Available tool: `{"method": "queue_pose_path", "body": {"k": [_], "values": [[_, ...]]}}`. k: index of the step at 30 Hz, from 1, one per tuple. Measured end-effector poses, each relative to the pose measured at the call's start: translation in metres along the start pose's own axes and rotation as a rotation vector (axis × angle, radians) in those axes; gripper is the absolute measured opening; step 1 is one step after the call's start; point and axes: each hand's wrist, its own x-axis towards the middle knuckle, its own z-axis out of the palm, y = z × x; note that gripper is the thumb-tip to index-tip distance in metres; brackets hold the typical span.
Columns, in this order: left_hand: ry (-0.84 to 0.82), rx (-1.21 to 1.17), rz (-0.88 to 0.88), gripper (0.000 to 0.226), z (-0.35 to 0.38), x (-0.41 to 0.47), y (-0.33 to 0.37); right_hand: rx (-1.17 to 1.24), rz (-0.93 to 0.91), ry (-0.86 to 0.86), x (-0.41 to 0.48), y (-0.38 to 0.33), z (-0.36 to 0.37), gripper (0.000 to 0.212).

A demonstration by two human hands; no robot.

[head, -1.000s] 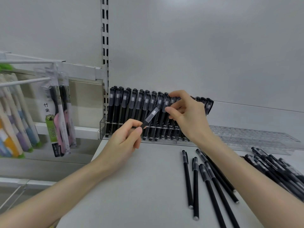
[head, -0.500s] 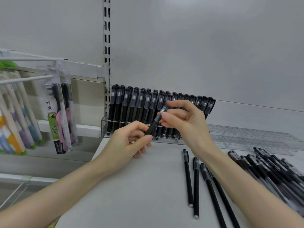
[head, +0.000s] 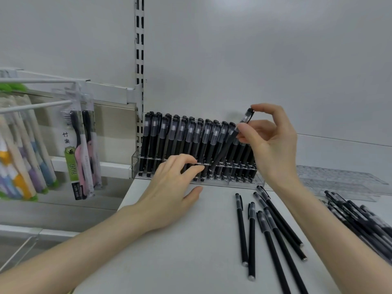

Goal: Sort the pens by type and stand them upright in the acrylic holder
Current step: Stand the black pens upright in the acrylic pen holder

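A clear acrylic holder (head: 135, 166) at the back of the white shelf carries rows of upright black capped pens (head: 176, 136). My right hand (head: 273, 145) pinches one black pen (head: 228, 145) near its cap, index fingertip on the cap's top; the pen leans left with its lower end down among the holder's front slots. My left hand (head: 169, 192) lies in front of the holder, fingers touching its front edge and the pens there, thumb on the shelf. Several loose black pens (head: 267, 228) lie on the shelf below my right hand.
A heap of other black pens (head: 360, 217) lies at the right edge. Empty clear acrylic trays (head: 339, 177) sit behind it. Packaged toothbrushes (head: 80, 149) hang from hooks at the left, beyond the shelf's left edge. A slotted upright (head: 139, 60) runs up the back wall.
My left hand has let go of the pen and dropped to the holder's front. My right hand has lifted the pen's cap end up and right, its lower end now in the holder.
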Motion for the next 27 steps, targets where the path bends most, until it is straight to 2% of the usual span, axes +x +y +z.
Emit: {"method": "queue_pose_path", "body": {"k": [9, 27], "values": [[-0.046, 0.133, -0.002, 0.052, 0.007, 0.003, -0.005, -0.118, -0.114, -0.018, 0.008, 0.013, 0.009, 0.030], [-0.147, 0.249, -0.002, 0.054, 0.000, 0.003, 0.002, -0.347, -0.034, -0.243, 0.007, 0.029, 0.013, 0.027]]}}
